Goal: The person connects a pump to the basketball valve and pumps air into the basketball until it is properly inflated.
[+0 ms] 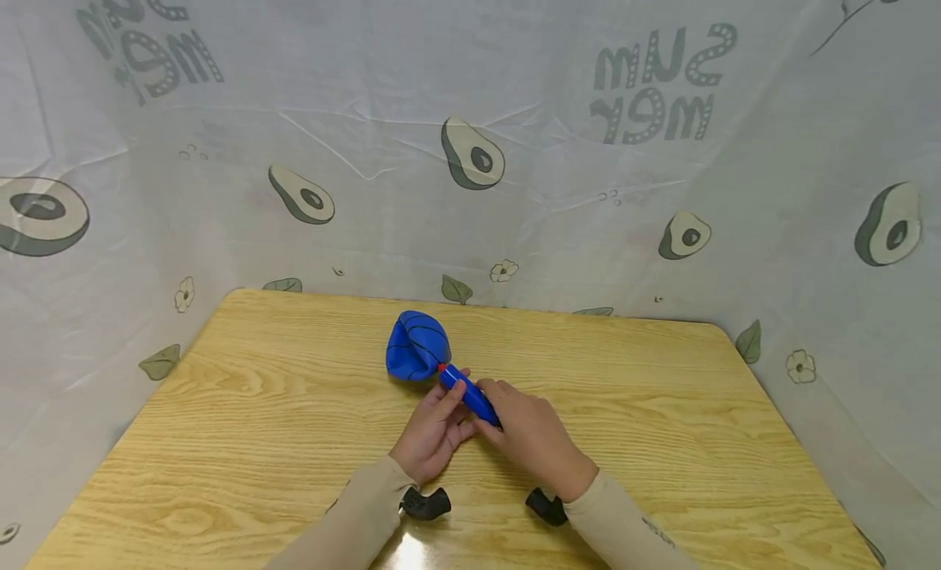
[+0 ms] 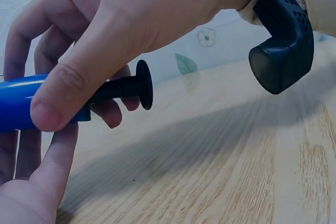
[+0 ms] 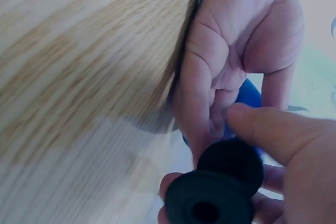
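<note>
A slack, dented blue ball with black lines [image 1: 419,345] lies on the table. A blue hand pump [image 1: 478,403] points at it, its red tip [image 1: 442,367] meeting the ball's side. My left hand [image 1: 434,435] holds the pump's front part, thumb on top and fingers beneath. The right hand [image 1: 531,435] grips the rear of the barrel. In the left wrist view, the black plunger handle [image 2: 146,85] sticks out past the right thumb. It looms close in the right wrist view, beyond which the left palm [image 3: 247,30] shows. The ball's far side is hidden.
The wooden table [image 1: 257,439] lies beneath both hands. Behind and at both sides hangs a pale cloth [image 1: 382,227] printed with avocados and leaves. Black wrist cameras [image 1: 426,503] sit below the wrists, near the tabletop.
</note>
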{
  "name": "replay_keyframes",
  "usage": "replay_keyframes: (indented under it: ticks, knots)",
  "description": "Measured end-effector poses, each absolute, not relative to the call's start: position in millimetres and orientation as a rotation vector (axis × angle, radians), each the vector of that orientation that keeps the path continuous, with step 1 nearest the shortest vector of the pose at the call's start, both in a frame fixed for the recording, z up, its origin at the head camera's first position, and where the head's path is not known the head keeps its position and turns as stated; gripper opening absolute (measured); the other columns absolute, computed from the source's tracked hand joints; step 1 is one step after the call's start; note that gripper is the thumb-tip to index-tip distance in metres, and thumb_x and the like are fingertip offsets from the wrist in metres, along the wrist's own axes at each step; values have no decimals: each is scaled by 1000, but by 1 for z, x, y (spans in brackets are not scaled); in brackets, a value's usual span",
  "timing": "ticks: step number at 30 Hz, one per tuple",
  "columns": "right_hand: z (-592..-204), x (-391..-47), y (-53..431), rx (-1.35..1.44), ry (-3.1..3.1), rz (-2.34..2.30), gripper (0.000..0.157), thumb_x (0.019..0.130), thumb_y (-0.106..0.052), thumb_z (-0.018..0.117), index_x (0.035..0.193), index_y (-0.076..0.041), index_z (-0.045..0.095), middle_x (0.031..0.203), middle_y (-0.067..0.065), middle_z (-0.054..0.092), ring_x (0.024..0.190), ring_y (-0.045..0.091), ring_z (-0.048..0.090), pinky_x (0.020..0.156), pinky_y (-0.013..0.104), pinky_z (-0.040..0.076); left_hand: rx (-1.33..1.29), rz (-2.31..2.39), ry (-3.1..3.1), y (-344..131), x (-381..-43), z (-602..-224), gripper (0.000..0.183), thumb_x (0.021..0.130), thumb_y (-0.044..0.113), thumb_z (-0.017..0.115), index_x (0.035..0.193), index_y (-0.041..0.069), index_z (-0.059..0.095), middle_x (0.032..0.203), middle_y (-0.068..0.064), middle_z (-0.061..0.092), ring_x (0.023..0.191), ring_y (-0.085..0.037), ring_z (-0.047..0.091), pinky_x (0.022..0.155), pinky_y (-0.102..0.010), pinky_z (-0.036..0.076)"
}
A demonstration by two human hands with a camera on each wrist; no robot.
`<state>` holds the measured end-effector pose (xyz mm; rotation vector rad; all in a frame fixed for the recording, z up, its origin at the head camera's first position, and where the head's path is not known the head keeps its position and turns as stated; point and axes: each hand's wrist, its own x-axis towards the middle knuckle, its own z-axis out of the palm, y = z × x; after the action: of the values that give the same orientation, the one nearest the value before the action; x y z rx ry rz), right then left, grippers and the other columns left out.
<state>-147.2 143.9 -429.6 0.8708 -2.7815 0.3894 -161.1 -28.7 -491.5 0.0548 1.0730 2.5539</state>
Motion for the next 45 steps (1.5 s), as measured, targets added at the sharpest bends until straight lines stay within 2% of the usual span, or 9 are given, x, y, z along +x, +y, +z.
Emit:
replay_keyframes:
  ticks: [4, 7, 12, 17, 22, 24, 29, 37, 45]
  knots:
    - [-430, -145, 152, 872, -2835, 476, 46, 96, -34, 77, 132, -10, 61, 104, 0, 70, 76, 8, 63, 64, 26, 52, 21, 2562, 1068, -27, -162, -493, 45, 112, 25, 46, 148, 2, 30, 122, -5, 59, 111, -16, 64, 92, -33, 58]
    - [-430, -142, 162, 844, -2880, 527, 46, 96, -37, 76, 132, -12, 62, 104, -5, 70, 79, 5, 64, 63, 23, 52, 19, 2579, 1077, -27, -163, -493, 44, 112, 25, 47, 147, 4, 29, 120, -4, 58, 110, -16, 65, 94, -35, 58]
    - [-431, -135, 181, 866, -2898, 531, 33, 95, -34, 77, 118, -15, 62, 92, -9, 67, 73, 0, 59, 59, 22, 49, 43, 2608, 1118, -26, -165, -492, 40, 112, 25, 46, 144, 6, 31, 114, -3, 57, 107, -16, 64, 95, -39, 58]
    - [-432, -129, 191, 1023, -2823, 477, 19, 96, -25, 76, 109, -16, 66, 96, -7, 70, 79, 1, 62, 62, 22, 52, 37, 2622, 1157, -25, -165, -492, 32, 112, 24, 46, 138, 8, 37, 110, -2, 58, 105, -16, 65, 94, -39, 58]
    - [-433, -128, 189, 1090, -2741, 442, 14, 96, -24, 77, 105, -17, 69, 96, -7, 69, 75, 1, 55, 59, 20, 48, 11, 2601, 1163, -25, -164, -493, 38, 111, 25, 51, 140, 5, 38, 117, -3, 59, 109, -15, 65, 96, -39, 57]
    - [-434, -129, 188, 1086, -2724, 442, 15, 96, -25, 77, 105, -18, 69, 96, -9, 69, 76, 1, 55, 60, 20, 48, 13, 2596, 1163, -24, -163, -493, 46, 111, 24, 52, 146, 2, 33, 124, -6, 58, 111, -15, 65, 96, -38, 57]
    - [-437, -131, 185, 1093, -2704, 421, 15, 95, -24, 78, 106, -18, 68, 97, -9, 68, 76, 2, 55, 60, 21, 48, 18, 2629, 1187, -23, -163, -493, 47, 110, 23, 55, 148, 8, 31, 134, -13, 56, 109, -16, 68, 89, -36, 60]
    - [-437, -136, 177, 1155, -2645, 405, 14, 93, -19, 80, 103, -20, 69, 97, -9, 68, 76, 2, 57, 61, 20, 51, 36, 2665, 1297, -25, -173, -491, 39, 110, 21, 54, 143, 9, 37, 126, -14, 60, 106, -18, 69, 83, -35, 61]
    - [-439, -138, 176, 1164, -2659, 377, 13, 92, -17, 81, 98, -20, 70, 93, -10, 68, 78, 2, 61, 62, 20, 52, 33, 2617, 1357, -27, -174, -490, 40, 109, 18, 55, 143, 5, 37, 131, -22, 58, 103, -17, 70, 81, -34, 62]
